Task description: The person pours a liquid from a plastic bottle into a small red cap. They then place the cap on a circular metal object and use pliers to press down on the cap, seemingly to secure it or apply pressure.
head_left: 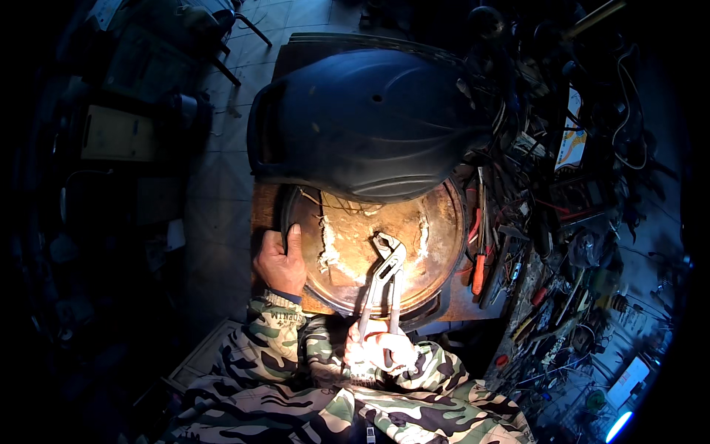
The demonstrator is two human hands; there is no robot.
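Observation:
A round, brownish, shallow metal disc [441, 255] with a dark raised rim lies in front of me, lit brightly. Crusty white residue [329, 248] marks its inner face, and a few thin wires cross its far part. At the left rim, my left hand [281, 266] is closed on the edge with its thumb up. My right hand [379, 349], near my body, is wrapped round the handles of water pump pliers [390, 260]. Their jaws point away from me over the disc's middle. Whether the jaws bite on anything, I cannot tell.
A large black moulded shell [370, 111] covers the disc's far side on the wooden table [265, 203]. To the right lie an orange-handled screwdriver [478, 274], a multimeter [580, 196] and heaps of tools and cables. A stool's legs [225, 70] stand far left on tiled floor.

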